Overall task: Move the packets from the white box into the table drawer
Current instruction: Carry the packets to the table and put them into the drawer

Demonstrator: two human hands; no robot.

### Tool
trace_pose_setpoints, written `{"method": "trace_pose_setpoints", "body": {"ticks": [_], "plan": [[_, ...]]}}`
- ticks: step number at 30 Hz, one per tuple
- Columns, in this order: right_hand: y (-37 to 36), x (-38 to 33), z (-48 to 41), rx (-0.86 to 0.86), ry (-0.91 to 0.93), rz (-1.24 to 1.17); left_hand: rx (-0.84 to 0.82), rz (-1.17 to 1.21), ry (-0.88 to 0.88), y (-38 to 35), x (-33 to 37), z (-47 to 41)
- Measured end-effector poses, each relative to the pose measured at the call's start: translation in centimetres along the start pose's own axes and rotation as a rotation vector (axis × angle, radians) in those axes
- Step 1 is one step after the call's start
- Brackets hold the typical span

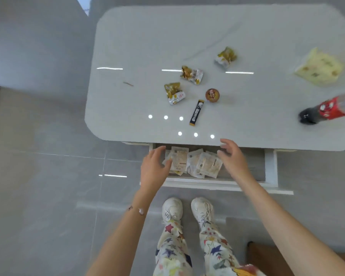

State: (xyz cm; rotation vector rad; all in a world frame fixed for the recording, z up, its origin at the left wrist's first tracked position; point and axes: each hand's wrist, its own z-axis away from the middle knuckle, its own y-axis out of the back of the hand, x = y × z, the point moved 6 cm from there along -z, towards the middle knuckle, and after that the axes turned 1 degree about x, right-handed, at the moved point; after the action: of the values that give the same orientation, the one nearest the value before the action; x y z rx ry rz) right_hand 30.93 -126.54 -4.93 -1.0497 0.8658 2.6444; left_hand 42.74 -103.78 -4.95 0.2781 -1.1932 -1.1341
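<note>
While both hands, left (154, 168) and right (230, 156), hover open and empty, packets (195, 163) lie between them.

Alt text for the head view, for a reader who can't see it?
Both open hands, left and right, hover over pale packets in the open table drawer. Snack wrappers and a bottle lie on the tabletop.

Both forearms are bare, with no sleeves showing. A thin bracelet (140, 210) with a pale round bead circles the left wrist. The trousers (171, 248) are cream, printed with red, blue and yellow stars. At 6 o'clock, white lace-up sneakers (202, 210) cover both feet.
</note>
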Motion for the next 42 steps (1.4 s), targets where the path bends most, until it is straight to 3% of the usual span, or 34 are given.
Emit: {"method": "trace_pose_setpoints", "body": {"ticks": [4,8,12,16,22,32,42], "plan": [[3.3,-10.8,5.8,-0.071,0.311,0.356,0.127,-0.169,-0.121,8.2,6.1,5.0],[3.9,-18.5,11.6,-0.077,0.61,0.779,0.247,-0.268,-0.105,15.1,9.1,10.4],[1.7,-22.6,17.0,-0.141,0.783,0.945,0.361,-0.356,-0.063,20.4,7.8,16.2],[-3.7,-26.0,22.6,-0.247,0.957,1.047,0.501,-0.395,0.003,25.1,3.7,22.7],[-15.1,-29.4,33.0,-0.397,1.24,1.142,0.658,-0.384,0.278,30.7,-6.4,33.9],[-34.9,-29.8,49.5,-0.586,1.49,1.267,0.779,-0.217,0.657,35.9,-24.1,51.1],[-49.9,-28.6,62.3,-0.757,1.697,1.362,0.892,-0.09,0.91,38.4,-35.1,62.0]]}}
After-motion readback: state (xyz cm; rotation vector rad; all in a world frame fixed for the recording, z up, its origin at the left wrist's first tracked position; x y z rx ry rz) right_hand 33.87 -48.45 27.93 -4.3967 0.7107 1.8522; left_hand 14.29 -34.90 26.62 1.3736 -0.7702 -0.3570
